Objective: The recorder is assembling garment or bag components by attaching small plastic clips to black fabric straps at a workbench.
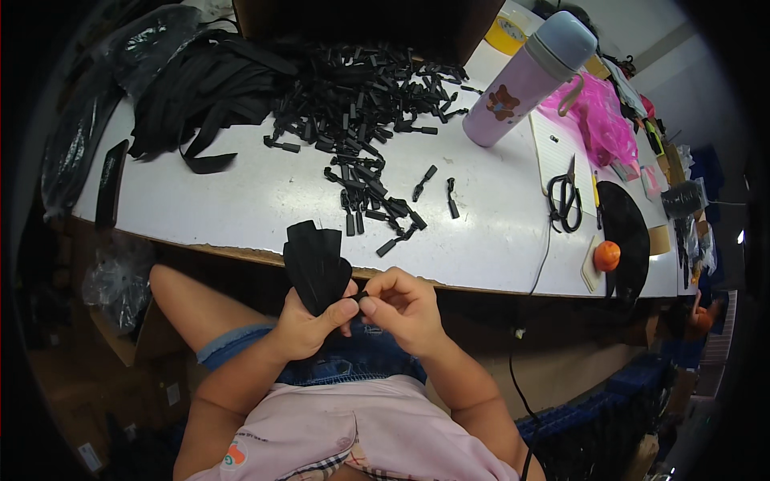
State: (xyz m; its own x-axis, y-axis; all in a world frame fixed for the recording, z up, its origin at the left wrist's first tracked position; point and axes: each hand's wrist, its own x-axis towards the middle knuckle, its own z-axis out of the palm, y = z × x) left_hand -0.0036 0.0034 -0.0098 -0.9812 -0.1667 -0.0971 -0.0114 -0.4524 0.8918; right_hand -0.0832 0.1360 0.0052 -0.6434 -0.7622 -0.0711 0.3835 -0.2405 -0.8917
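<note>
Over my lap, just off the near table edge, my left hand is closed on a bundle of black fabric strips, whose ends fan upward. Beside it, my right hand pinches a small black piece between thumb and forefinger, close to the left thumb. Fingers mostly cover that piece, so its exact kind cannot be made out. Ahead on the white table lies a big heap of small black zipper pulls. Several have spread toward me, and two loose ones lie right of the heap.
Long black straps and clear plastic bags lie at the left. A lilac bottle stands at the back right. Farther right are black-handled scissors on a notebook, an orange fruit, a curved black piece and a pink bag.
</note>
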